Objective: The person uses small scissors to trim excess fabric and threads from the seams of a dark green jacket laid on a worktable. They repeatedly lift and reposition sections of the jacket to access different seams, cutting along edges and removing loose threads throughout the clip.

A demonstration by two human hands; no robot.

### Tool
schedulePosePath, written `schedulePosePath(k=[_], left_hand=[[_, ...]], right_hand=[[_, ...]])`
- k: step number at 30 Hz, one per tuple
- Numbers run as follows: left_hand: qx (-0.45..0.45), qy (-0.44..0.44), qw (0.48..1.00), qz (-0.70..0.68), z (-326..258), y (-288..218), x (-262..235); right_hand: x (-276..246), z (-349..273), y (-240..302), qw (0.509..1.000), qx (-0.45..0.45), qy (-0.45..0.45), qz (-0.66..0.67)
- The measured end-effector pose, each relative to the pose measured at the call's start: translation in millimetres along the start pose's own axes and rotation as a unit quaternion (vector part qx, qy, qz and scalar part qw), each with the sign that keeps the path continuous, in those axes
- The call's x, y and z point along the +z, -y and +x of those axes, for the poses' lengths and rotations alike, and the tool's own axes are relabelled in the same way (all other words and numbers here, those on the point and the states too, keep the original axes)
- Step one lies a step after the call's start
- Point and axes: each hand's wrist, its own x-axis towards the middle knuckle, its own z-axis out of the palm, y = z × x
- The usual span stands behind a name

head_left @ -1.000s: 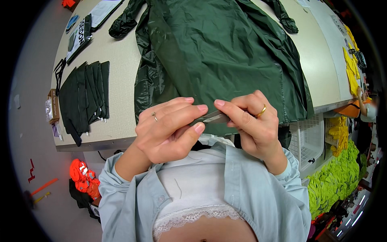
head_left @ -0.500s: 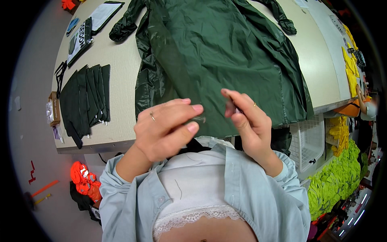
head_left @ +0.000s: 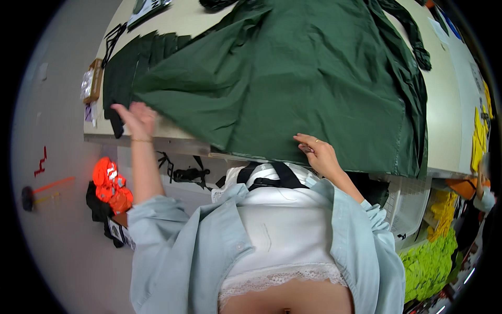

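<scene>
Two hands: the left hand point(head_left: 137, 119) is off the front left part of the bench point(head_left: 444, 110), blurred, its grip wide open with nothing seen in it; the right hand point(head_left: 318, 152) is at the garment's hem near the middle of the front edge, fingers together, a small thing point(head_left: 308, 149) by the thumb too small to make out, so I cannot tell how closed that grip is.
Green garment: the green garment point(head_left: 324, 89) spreads over most of the bench, its hem hanging past the front edge.
In the way: the garment's left corner flares over part of the dark fabric pieces point(head_left: 121, 73), right beside the left hand.
Left edge: black straps point(head_left: 113, 43) and a small brown box point(head_left: 94, 81); a white-and-black package point(head_left: 149, 11) is at the far left corner.
Below the front edge: an orange bundle point(head_left: 112, 183) on the left; a white basket point(head_left: 410, 206), yellow cloth point(head_left: 442, 209) and a lime-green pile point(head_left: 431, 267) on the right.
Right rim: part of another person point(head_left: 484, 196).
</scene>
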Motion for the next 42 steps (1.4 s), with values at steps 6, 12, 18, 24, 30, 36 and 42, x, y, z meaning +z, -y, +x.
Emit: schedulePosePath(k=[6,12,18,24,30,36,42], left_hand=[[-0.144,-0.222,0.953,0.147,-106.3,128.0,33.8],[-0.028,-0.219,0.933,0.286,-99.1,153.9,55.9],[-0.077,-0.081,0.986,-0.124,-82.9,72.3,41.1],[-0.052,-0.072,0.977,-0.191,-84.7,69.8,46.9],[0.001,-0.084,0.981,-0.174,-101.5,85.0,87.0],[-0.010,-0.012,0.981,-0.192,-110.8,95.6,105.3],[-0.026,0.054,0.979,-0.196,-107.0,92.0,126.3]], right_hand=[[3.6,-3.3,8.5,0.990,-0.032,0.013,-0.140],[16.8,-12.2,1.0,0.927,-0.136,0.028,-0.348],[-1.3,-26.2,-31.5,0.938,-0.174,-0.045,-0.297],[-13.2,-37.1,-42.9,0.945,-0.158,-0.094,-0.269],[-6.5,-41.3,-33.3,0.945,-0.158,-0.084,-0.274],[-4.8,-39.7,-35.9,0.947,-0.148,-0.078,-0.273],[-2.4,-39.7,-32.4,0.950,-0.152,-0.052,-0.267]])
